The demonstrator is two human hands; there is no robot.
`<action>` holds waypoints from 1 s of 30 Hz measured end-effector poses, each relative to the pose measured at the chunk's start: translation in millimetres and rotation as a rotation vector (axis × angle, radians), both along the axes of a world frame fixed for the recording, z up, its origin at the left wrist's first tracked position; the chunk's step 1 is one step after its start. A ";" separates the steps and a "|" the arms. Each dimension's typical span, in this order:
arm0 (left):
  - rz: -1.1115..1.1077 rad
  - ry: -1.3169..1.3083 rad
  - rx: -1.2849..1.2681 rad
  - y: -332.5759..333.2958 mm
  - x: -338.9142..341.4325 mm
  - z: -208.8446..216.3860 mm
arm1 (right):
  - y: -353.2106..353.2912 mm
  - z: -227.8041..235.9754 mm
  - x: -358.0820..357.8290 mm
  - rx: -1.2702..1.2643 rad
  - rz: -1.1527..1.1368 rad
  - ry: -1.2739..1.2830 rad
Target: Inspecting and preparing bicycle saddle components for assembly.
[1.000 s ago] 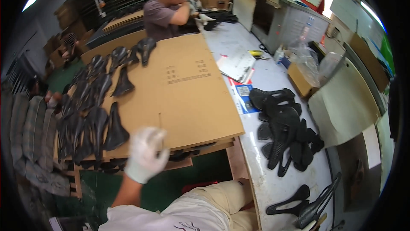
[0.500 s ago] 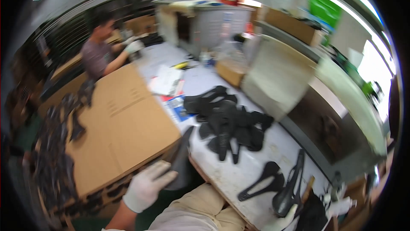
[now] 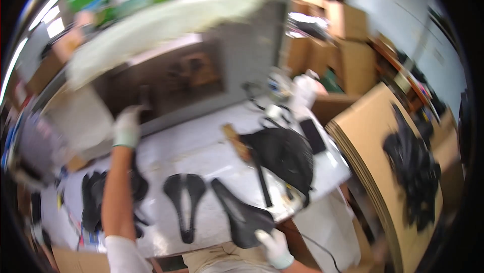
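Wears a white glove (image 3: pixel 127 123) on the left hand (image 3: pixel 127 125) and a matching one on the right hand (image 3: pixel 273 247), both with pale greenish cuffs (image 3: pixel 286 262) at the wrist. Has a short white sleeve (image 3: pixel 123 255) on the left, a bare forearm (image 3: pixel 118 192) beyond it, and beige trousers (image 3: pixel 209 259) at the near edge.

Left hand (image 3: pixel 127 127): white glove, blurred, arm stretched out before the opening of a grey cabinet (image 3: pixel 249 53); grip unclear.
Right hand (image 3: pixel 276 249): white glove, fingers closed on wide end of slanted saddle (image 3: pixel 243 218), black, nose pointing up-left.
Second saddle (image 3: pixel 176 200): black, slotted, on white table (image 3: pixel 171 147), just left of the first.
Black parts (image 3: pixel 93 200): heaped, partly behind left forearm.
Black bag-like item (image 3: pixel 288 159): right of the saddles.
Cardboard stack (image 3: pixel 360 126): far right, dark pile (image 3: pixel 412 174) on it.
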State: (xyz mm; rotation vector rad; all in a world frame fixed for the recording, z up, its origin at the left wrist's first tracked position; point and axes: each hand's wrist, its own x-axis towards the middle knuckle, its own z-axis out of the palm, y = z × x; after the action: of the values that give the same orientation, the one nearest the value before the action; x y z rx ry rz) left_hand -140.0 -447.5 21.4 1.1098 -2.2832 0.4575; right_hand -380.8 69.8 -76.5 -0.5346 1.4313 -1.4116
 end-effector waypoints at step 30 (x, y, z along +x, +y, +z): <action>-0.491 -0.376 0.352 246.5 21.2 -42.1 | -103.9 58.7 -41.8 -0.425 0.433 1.306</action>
State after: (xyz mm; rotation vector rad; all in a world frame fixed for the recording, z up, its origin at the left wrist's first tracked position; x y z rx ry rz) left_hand -118.8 -201.0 -20.7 0.5989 -2.9341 0.0687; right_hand -422.6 -34.1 -17.9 -2.1681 1.7487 -0.9540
